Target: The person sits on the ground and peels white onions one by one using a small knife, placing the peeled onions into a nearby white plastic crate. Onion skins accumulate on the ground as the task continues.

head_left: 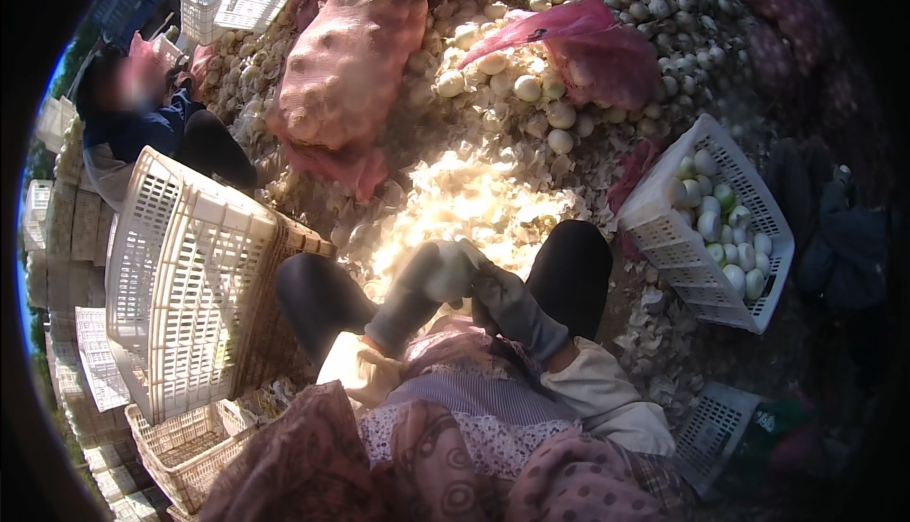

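A pale white onion [449, 273] is held between my hands, above the bright heap of skins and between my knees. My left hand [412, 284], in a grey glove, wraps around the onion's left side. From the right, my gloved right hand [498, 291] presses its curled fingers against the onion's edge. Whether a small tool is also in those fingers cannot be made out. Dry onion skins [462, 195] cover the ground in front of me. Farther ahead lie loose unpeeled onions [526, 88], partly under a pink mesh bag [604, 60].
On my right, a tilted white plastic crate [725, 287] holds peeled onions [711, 227]. Stacked crates [192, 273] rise close on my left, with a smaller basket [185, 444] below. A full mesh sack [348, 60] lies ahead. Another person [149, 116] sits at the far left.
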A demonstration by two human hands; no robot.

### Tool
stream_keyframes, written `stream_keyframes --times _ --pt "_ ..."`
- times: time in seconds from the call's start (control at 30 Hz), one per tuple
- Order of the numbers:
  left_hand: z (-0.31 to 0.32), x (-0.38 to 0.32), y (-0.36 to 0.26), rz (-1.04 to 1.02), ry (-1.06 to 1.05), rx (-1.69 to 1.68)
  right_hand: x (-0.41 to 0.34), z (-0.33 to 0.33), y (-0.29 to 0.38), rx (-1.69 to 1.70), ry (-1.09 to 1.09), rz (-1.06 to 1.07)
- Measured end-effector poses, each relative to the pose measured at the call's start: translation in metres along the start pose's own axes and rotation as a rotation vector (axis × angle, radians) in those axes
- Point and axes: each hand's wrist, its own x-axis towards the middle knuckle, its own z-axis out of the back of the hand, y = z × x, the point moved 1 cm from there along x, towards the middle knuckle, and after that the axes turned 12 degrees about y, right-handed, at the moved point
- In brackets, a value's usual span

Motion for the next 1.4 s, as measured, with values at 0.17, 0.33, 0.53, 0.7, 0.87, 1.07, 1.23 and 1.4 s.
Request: stream_keyframes --times 0.17,0.33,0.53,0.7,0.87,1.07,1.23,1.4 --pt "0.007 0.002 0.003 -0.016 0.233 -0.589 0.007 -0.012 -0.01 -0.216 -0.221 0.285" --pt "-0.003 -0.007 0.002 0.054 0.248 -0.828 0.008 0.004 -0.013 0.004 -0.44 -0.043" --pt "-0.004 -0.011 -0.028 0.24 -0.018 -0.498 0.004 0.028 0.008 -0.021 -0.272 -0.269" --pt "-0.009 -0.005 -0.04 0.118 -0.111 0.055 0.005 0.003 0.02 0.055 -0.117 -0.065" --pt "-0.007 0.01 -0.009 -0.003 -0.371 -0.331 0.004 -0.031 0.014 0.104 -0.294 -0.196" --pt "-0.009 0.011 0.003 -0.123 -0.429 0.087 0.005 -0.035 0.006 0.169 -0.272 -0.257" --pt "-0.019 0.013 -0.019 -0.234 -0.514 0.336 0.007 -0.037 0.026 -0.09 -0.224 -0.21" --pt "-0.006 0.018 -0.025 -0.049 -0.535 -0.506 -0.02 -0.049 0.037 -0.061 -0.148 -0.344"
